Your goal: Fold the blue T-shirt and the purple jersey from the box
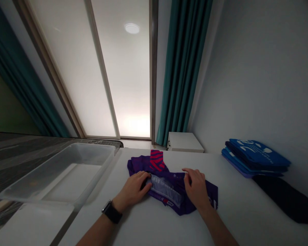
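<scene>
A purple jersey (174,184) lies partly folded on the white table, with a grey inner panel showing lettering and a red-and-purple striped part (156,160) at its far side. My left hand (136,188), with a black watch on the wrist, grips the jersey's left part between thumb and fingers. Over the right part of the jersey is my right hand (196,186); its index finger is stretched out and its thumb side is apart from it. Its fingertips touch or hover just above the cloth; I cannot tell which.
To the left stands a translucent plastic bin (92,177). A stack of folded blue clothes (256,155) sits at the right by the wall, beside a black cloth (284,198). Beyond the white table (149,225) are a small white cabinet (184,141) and teal curtains (184,68).
</scene>
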{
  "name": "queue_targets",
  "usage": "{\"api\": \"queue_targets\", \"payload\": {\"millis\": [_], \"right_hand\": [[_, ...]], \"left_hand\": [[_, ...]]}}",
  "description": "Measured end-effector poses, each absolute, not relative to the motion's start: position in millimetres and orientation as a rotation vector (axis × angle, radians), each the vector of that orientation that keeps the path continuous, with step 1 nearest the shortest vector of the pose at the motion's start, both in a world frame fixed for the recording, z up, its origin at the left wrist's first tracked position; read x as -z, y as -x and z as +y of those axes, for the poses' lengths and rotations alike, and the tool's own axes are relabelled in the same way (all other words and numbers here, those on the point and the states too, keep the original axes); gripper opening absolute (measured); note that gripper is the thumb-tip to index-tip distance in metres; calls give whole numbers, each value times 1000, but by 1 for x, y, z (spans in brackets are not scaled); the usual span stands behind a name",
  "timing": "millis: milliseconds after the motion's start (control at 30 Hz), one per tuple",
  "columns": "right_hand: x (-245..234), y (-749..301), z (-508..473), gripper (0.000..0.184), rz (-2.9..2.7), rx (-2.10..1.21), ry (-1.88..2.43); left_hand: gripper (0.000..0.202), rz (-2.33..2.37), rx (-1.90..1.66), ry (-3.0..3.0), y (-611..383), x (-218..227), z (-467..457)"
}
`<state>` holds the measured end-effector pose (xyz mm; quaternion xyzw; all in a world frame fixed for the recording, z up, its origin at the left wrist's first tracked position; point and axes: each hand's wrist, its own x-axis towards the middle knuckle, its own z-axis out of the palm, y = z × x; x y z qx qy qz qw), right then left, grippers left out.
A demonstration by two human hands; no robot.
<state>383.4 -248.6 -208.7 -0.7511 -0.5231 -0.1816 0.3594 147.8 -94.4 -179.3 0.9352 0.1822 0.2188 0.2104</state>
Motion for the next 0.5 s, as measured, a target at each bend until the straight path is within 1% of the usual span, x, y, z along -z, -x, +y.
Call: {"api": "queue_targets", "payload": {"millis": [100, 167, 233, 267, 300, 367, 400, 433, 500], "right_hand": [[213, -373, -246, 29, -1508, 273, 1931], [213, -371, -245, 31, -1568, 175, 1940], [209, -369, -247, 31, -1593, 164, 1944], [206, -366, -248, 29, -1600, 189, 1948], [204, -362, -250, 24, -1611, 219, 1956], [202, -349, -255, 15, -1642, 274, 1991], [204, -342, -259, 17, -1661, 295, 2020], [207, -335, -262, 21, -1682, 322, 2053], [218, -325, -269, 35, -1686, 444, 2114]], "left_hand": [[36, 447, -563, -2587, -143, 178, -85], [54, 393, -524, -2572, -139, 181, -78], [73, 406, -543, -2565, -137, 190, -73], [78, 450, -581, -2556, -138, 195, -71], [78, 511, -630, -2539, -139, 202, -69], [70, 659, -729, -2487, -145, 212, -66], [64, 725, -768, -2459, -148, 216, -65], [57, 781, -801, -2430, -151, 218, -63], [45, 871, -866, -2386, -154, 218, -60]]}}
